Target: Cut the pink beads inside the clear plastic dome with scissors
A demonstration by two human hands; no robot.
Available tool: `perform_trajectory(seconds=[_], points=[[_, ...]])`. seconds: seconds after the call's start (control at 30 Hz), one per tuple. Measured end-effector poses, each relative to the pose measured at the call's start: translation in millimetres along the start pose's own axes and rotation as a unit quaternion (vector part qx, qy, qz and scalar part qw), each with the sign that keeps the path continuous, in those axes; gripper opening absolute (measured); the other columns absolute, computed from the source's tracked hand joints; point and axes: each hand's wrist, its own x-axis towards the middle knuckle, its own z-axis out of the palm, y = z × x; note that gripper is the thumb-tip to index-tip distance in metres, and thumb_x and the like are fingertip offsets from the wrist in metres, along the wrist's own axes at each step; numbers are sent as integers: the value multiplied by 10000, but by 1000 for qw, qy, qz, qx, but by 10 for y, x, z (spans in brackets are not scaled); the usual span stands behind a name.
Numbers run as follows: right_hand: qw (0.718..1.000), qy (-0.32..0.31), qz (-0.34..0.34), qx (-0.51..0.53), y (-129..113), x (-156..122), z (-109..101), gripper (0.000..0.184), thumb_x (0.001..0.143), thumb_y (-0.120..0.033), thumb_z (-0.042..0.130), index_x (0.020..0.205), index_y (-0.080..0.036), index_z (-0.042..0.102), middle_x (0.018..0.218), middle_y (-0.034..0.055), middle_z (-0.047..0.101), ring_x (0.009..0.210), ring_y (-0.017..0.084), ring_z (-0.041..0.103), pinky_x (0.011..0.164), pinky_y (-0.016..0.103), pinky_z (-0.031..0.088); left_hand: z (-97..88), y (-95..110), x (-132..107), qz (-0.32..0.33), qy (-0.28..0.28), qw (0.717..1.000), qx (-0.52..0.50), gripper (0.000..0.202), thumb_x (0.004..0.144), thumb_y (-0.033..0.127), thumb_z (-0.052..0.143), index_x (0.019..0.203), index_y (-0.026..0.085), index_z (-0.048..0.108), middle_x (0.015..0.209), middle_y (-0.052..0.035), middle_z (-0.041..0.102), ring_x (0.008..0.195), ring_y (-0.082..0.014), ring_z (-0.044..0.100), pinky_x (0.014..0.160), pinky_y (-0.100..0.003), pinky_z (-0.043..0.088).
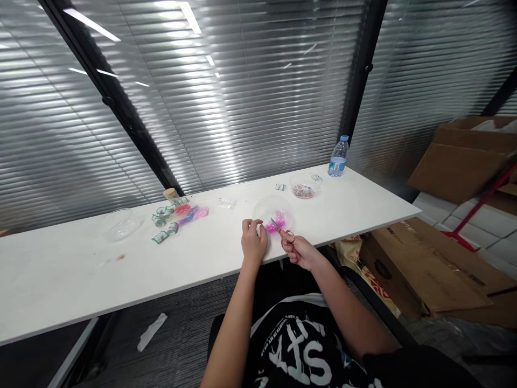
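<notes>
My right hand grips a pair of scissors by their rose-gold handles, the blades pointing up and left over a bundle of shiny pink strands. The strands lie in a round clear plastic lid or shallow dish near the table's front edge. Just left of the scissors is my left hand, its fingers curled towards the thumb at the edge of the strands. What its fingertips pinch, if anything, is too small to make out.
On the white table stand a clear bowl of colourful beads and a water bottle. Towards the left lie several small green-and-white packets, coloured strand bundles and a clear container. Cardboard boxes stand on the right.
</notes>
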Motion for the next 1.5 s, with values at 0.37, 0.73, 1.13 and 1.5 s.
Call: perform_trajectory(seconds=[0.37, 0.73, 1.13, 1.5], points=[[996, -75, 33, 21, -74, -153, 58, 435, 930, -503, 538, 679, -162, 436, 501, -98, 347, 324, 6, 230, 313, 130, 164, 34, -45, -11, -9, 5, 1000, 8, 184, 830, 219, 607, 1006, 171, 627, 979, -53, 494, 624, -102, 493, 671, -276, 475], [982, -110, 118, 101, -95, -168, 89, 489, 1027, -454, 348, 645, -156, 414, 452, -99, 324, 276, 7, 212, 278, 120, 173, 48, -83, 1, -8, 5, 1000, 2, 146, 840, 210, 625, 983, 178, 632, 958, -36, 482, 611, -91, 481, 657, -265, 464], [975, -116, 135, 133, -83, -141, 93, 489, 1020, -472, 360, 645, -162, 408, 451, -98, 326, 281, 10, 212, 279, 126, 166, 42, -67, 10, -7, 19, 1000, -8, 84, 857, 155, 594, 932, 176, 625, 922, -21, 473, 575, -77, 449, 629, -251, 438], [973, -113, 145, 138, -88, -152, 80, 489, 1023, -477, 347, 647, -166, 385, 422, -108, 323, 258, 14, 244, 274, 129, 180, 44, -91, 11, 5, 14, 1000, -14, 76, 868, 171, 570, 925, 181, 620, 921, -22, 476, 587, -83, 455, 635, -251, 440]])
